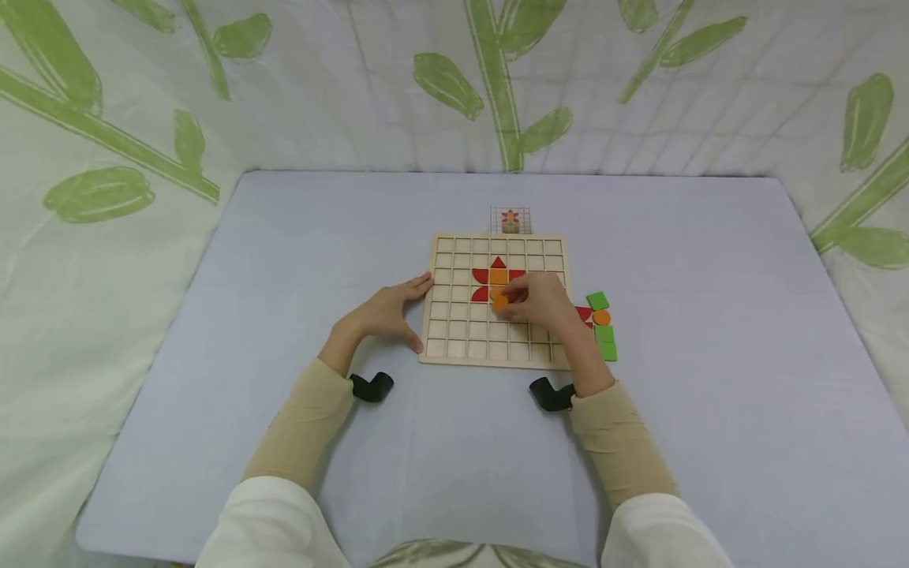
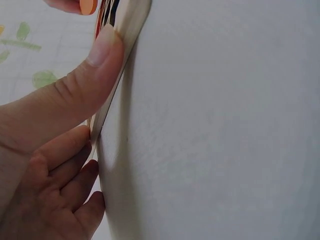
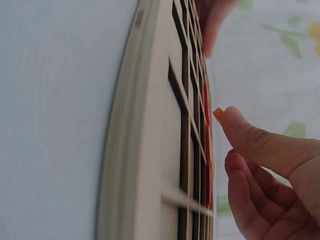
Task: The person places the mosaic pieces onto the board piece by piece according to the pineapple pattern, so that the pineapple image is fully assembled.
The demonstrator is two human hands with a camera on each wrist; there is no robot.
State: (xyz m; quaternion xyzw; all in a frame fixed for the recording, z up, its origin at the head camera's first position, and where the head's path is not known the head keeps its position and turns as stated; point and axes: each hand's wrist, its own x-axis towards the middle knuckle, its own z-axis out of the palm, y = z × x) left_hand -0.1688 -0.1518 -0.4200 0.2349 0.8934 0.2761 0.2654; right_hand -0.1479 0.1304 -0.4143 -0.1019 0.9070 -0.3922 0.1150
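In the head view, the person I'm watching has the board (image 1: 458,349) in front of them on the table (image 1: 213,355). The left hand (image 1: 387,309) rests against the board's left edge, thumb and fingers spread apart. The right hand (image 1: 545,304) is over the board's middle, pinching an orange disc (image 1: 500,303). On the board's grid, a red triangle (image 1: 498,263) tops an orange square (image 1: 499,276), with curved red pieces (image 1: 480,276) alongside. The card (image 1: 510,220), printed with a small coloured pattern, lies right by the board's far edge. Just off the board's right side sit green squares (image 1: 604,334), a loose disc (image 1: 602,317) and red bits (image 1: 584,313), partly hidden by the right arm (image 1: 592,359).

In the left wrist view, the left thumb lies against the board's edge, the other fingers farther along it.

In the right wrist view, the orange disc shows edge-on at the right thumb's tip, beside the board's gridded face; I can't tell whether they touch. The left hand is a blur beyond the board.
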